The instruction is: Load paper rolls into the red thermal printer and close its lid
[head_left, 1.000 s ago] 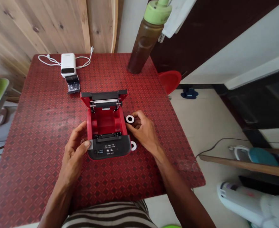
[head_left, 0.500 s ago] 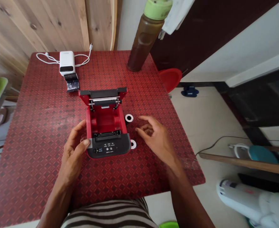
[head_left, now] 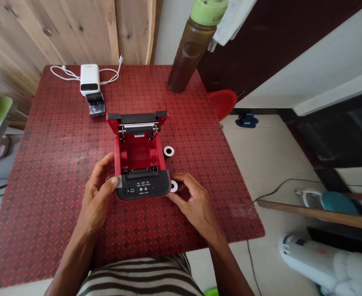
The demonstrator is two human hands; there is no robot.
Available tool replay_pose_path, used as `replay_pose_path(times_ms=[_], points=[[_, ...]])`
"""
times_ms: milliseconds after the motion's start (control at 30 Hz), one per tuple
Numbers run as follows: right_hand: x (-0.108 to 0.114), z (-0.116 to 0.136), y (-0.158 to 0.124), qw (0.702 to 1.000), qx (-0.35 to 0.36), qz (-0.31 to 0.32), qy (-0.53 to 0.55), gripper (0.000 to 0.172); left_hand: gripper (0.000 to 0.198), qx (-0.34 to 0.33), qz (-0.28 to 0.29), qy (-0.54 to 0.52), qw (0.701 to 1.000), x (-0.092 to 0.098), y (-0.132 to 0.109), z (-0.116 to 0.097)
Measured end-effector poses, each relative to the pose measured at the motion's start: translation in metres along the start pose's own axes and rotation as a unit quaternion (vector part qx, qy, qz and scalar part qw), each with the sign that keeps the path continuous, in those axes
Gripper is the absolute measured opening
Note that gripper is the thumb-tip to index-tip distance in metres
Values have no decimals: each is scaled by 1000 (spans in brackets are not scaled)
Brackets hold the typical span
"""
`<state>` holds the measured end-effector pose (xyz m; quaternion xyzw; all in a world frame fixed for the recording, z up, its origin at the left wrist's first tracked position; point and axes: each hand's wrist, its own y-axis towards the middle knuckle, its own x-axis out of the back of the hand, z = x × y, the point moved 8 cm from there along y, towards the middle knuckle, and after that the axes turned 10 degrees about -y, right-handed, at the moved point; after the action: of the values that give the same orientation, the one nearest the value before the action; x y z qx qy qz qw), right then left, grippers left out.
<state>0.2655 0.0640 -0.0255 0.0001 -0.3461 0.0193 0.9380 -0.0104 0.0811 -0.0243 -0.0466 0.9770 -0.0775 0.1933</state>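
A red-and-black printer is set near the middle of the red patterned table, its lid raised at the far side and its red compartment left open upward. Its left side is held by the left hand, the thumb pressed on the front corner and the fingers laid narrowly along the wall. By the right hand, the near roll is met beside the front right corner, thumb and forefinger bent about it; whether it is firmly gripped cannot be told. The far roll is stood just beside the printer's right wall. Broad stretches of tabletop are left between the hands and the table's side edges; the far edge is approached by a white device with its white cable on the left, and by a green-capped bottle on the right. White markings and a small bluish display are seen on the black panel, too small to be read; faint lettering on the white device is likewise illegible.
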Motion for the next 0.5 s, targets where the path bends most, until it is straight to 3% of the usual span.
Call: replay_pose_path(times_ms=[167,300,400,500], points=[[32,-4,-5,993,-68,7,92,25,53,-3,5,1,1000,-1,-3,-2],[64,25,-3,982,-14,38,184,21,52,-8,-1,11,1000,-2,-3,-3],[71,60,8,962,57,138,230,26,53,-9,4,14,1000,-2,-3,-2],[60,96,26,945,116,247,180,31,55,-4,2,23,1000,-2,-3,-2]])
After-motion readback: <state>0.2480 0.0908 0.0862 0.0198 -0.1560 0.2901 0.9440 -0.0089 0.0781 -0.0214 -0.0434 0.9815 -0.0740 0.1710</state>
